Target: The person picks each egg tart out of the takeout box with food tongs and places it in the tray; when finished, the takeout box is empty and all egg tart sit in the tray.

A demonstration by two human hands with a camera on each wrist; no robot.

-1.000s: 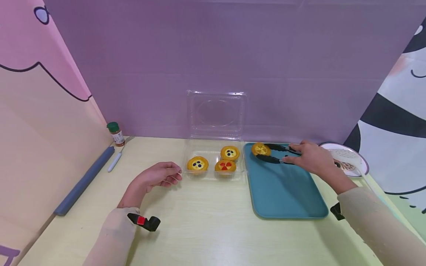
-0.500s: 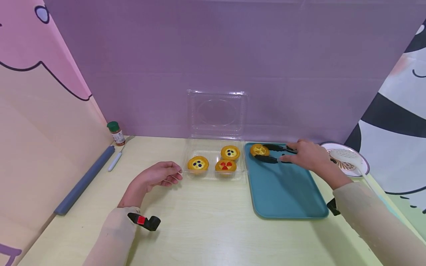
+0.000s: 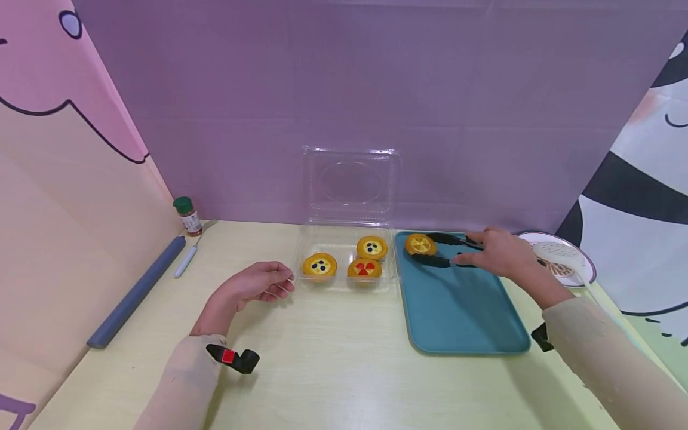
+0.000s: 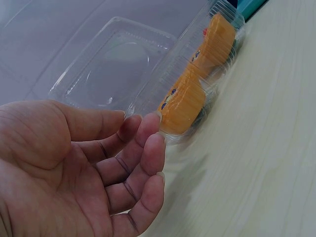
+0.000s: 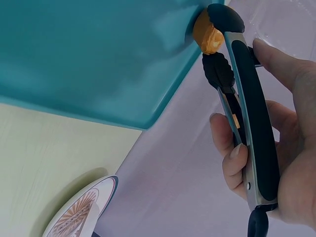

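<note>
Gripping black tongs [image 5: 256, 123]: right hand [image 3: 502, 254]; pinching clear container's [image 3: 333, 240] edge: left hand [image 3: 258, 282].

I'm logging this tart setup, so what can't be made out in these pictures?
- Jar label: head view, print too small to read.
- Plate: right wrist view, cut off by the bottom edge; head view, partly covered by the skimmer.
- Yellow-topped tart: right wrist view, partly hidden by the tongs.
- Whether the left hand touches the clear container: left wrist view, thumb and fingers hide any contact.
</note>
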